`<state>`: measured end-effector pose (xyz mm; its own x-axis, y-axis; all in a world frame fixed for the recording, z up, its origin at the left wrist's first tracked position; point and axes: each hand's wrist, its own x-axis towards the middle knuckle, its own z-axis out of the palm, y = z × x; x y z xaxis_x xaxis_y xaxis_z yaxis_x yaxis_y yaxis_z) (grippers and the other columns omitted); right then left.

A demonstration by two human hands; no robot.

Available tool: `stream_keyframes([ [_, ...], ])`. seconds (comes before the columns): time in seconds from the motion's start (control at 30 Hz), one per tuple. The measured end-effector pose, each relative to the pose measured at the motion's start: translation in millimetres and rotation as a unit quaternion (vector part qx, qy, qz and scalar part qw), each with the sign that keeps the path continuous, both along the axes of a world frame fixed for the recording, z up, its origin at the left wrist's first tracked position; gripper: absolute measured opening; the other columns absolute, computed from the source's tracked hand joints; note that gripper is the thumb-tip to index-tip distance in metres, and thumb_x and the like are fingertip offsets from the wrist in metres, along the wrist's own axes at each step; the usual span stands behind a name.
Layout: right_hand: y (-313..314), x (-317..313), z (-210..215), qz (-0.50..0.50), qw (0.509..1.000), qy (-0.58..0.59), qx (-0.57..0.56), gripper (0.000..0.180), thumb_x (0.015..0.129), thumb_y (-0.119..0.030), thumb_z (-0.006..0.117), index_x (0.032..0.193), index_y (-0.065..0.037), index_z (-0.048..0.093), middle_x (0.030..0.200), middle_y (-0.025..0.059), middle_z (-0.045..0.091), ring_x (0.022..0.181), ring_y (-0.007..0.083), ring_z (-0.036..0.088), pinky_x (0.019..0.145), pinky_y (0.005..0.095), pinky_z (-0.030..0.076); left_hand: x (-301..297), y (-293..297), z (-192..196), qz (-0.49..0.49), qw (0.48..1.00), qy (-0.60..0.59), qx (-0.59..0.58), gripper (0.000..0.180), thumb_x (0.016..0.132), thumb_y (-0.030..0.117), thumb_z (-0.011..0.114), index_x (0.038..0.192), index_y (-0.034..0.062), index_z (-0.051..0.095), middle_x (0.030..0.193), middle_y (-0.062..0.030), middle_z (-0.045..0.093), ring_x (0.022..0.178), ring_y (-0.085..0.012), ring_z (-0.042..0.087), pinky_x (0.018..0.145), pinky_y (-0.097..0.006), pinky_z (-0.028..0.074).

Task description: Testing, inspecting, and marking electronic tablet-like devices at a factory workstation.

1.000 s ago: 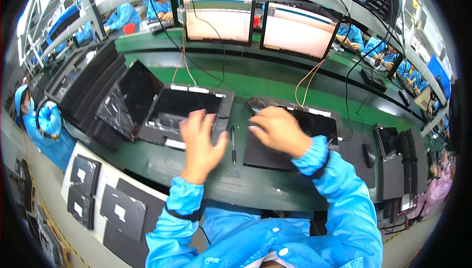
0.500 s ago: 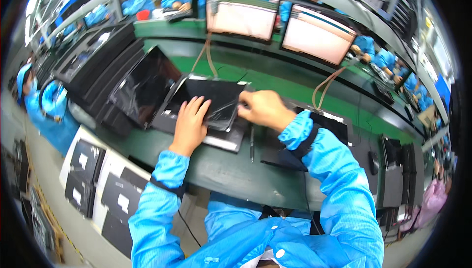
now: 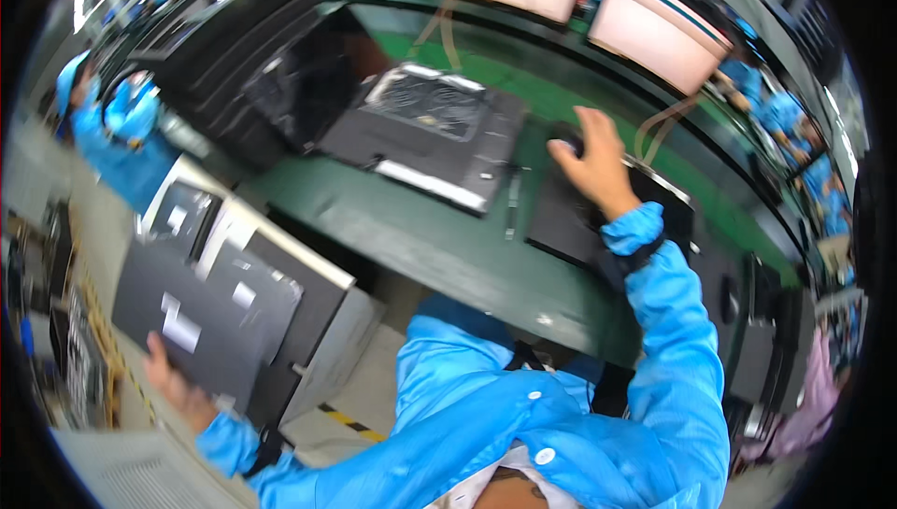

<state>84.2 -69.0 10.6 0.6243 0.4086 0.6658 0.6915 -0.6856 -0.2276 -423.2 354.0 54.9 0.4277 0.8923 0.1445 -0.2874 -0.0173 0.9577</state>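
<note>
Low on the left, my left hand grips the near edge of a dark flat panel with white labels on its face. This panel overlaps similar panels on a side stand. My right hand is over the right part of the bench, thumb and fingers curved round a small black object whose kind is blurred. On the bench between them lies a black flat frame with a clear-wrapped recess and a white strip along its near edge. A slim pen-like tool lies right of it.
A glossy dark screen leans at the left against a stack of black trays. Two lit monitors stand behind the green bench. Right of my right arm are a black mouse and upright dark panels. Co-workers in blue sit beyond.
My left hand has left the bench and moved down left to the labelled panel. The dark screen no longer lies on the black frame. My right hand has shifted right, its fingers more spread.
</note>
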Motion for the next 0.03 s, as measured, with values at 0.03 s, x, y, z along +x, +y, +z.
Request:
stream_keyframes([
  [0.03,-5.4,1.2,-4.5,0.007,1.000,0.012,-0.011,0.068,0.084,-0.037,0.078,0.137,0.000,0.057,0.141,0.0245,0.055,0.128,0.0444,0.054,0.108,0.0515,0.045,9.5,10.1,-8.4,-0.024,1.000,-0.005,0.001,0.050,0.109,0.025,0.052,0.146,-0.0080,0.049,0.131,-0.0208,0.067,0.114,-0.0361,0.068,0.101,-0.049,0.055],
])
